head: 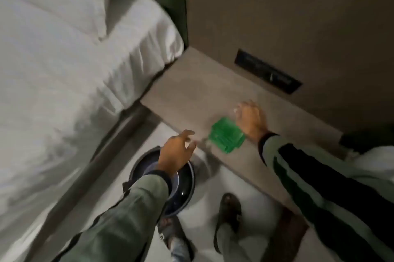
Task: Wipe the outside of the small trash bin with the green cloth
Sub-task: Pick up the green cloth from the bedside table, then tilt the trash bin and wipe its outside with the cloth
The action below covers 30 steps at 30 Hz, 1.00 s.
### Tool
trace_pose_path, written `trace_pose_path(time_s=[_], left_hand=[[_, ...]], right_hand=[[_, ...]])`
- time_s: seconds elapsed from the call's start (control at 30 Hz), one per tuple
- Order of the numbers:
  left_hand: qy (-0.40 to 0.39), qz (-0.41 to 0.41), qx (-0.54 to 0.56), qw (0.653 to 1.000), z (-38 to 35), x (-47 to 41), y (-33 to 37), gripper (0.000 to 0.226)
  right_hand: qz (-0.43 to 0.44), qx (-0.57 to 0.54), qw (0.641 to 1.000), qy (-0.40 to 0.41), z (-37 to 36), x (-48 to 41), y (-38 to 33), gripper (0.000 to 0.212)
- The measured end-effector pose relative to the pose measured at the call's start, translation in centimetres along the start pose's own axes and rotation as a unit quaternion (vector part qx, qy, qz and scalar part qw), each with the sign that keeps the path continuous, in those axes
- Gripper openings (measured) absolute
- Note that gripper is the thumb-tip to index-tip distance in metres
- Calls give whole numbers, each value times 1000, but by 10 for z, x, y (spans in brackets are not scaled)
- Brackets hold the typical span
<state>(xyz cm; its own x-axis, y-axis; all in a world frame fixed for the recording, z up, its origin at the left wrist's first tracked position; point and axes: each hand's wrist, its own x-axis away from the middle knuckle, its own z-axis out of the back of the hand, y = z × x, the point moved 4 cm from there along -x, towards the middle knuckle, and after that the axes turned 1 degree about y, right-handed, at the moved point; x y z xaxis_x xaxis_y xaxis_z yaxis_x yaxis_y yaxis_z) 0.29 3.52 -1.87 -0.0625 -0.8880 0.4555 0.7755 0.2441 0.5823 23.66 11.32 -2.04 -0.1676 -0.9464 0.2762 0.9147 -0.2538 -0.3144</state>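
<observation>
**Green cloth on bedside ledge, bin on the floor below**

A person stands beside a bed (64,69) made up in white linen, both sleeved arms reaching forward. The folded green cloth (227,134) lies near the front edge of a low beige table (191,99) that runs out from the wall panel. The right hand (250,119) is on the table top just beside the cloth, fingers spread and loose; the picture is too blurred to show whether it touches the cloth, and it has no visible hold on it. The left hand (175,151) hovers open and empty, fingers splayed, above the small trash bin (183,185), a round, dark, glossy container standing on the pale floor between the bed frame and the table. Two sandalled feet show at the bottom. A dark switch plate (267,70) sits on the wall above the table.
</observation>
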Motion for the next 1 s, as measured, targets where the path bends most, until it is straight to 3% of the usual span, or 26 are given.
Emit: trace_pose_path(time_s=[0.1, 0.17, 0.3, 0.47, 0.53, 0.6, 0.67, 0.7, 0.77, 0.8, 0.83, 0.9, 0.93, 1.0], left_hand=[[-28, 46, 63, 997, -51, 0, -53, 26], [-16, 54, 120, 991, -70, 2, -79, 14], [51, 137, 313, 938, -94, -8, -105, 15], [-20, 221, 430, 875, -108, -16, -86, 44], [-62, 233, 462, 854, -109, -11, -80, 69], [-112, 243, 512, 816, -112, -11, -77, 80], [-146, 230, 564, 780, -116, -10, -73, 62], [-139, 221, 572, 778, -120, -9, -71, 47], [-74, 213, 537, 813, -127, -6, -69, 20], [-46, 213, 495, 841, -131, -3, -69, 16], [-41, 215, 456, 863, -136, 3, -66, 19], [-101, 234, 386, 887, -144, 15, -50, 51], [-156, 251, 370, 881, -149, 20, -43, 71], [-211, 282, 339, 872, -151, 25, -47, 93]], right_hand=[[-46, 29, 997, -45, -53, -22, 22, 35], [-85, 40, 992, -83, -77, -36, 33, 50], [-111, 30, 982, -147, -105, -61, 44, 71], [-121, -161, 964, -172, -105, -38, 25, 34], [-132, -231, 947, -180, -99, -20, 15, 33], [-164, -333, 903, -218, -108, 5, 13, 34], [-192, -432, 844, -254, -126, 37, 13, 25], [-190, -441, 843, -245, -134, 52, 15, 22], [-207, -410, 864, -204, -155, 81, 19, 26], [-228, -444, 844, -196, -168, 97, 18, 31], [-253, -502, 801, -206, -178, 115, 16, 39], [-306, -624, 678, -239, -196, 145, 17, 56], [-331, -657, 632, -245, -204, 156, 25, 59], [-389, -646, 619, -221, -214, 174, 44, 55]])
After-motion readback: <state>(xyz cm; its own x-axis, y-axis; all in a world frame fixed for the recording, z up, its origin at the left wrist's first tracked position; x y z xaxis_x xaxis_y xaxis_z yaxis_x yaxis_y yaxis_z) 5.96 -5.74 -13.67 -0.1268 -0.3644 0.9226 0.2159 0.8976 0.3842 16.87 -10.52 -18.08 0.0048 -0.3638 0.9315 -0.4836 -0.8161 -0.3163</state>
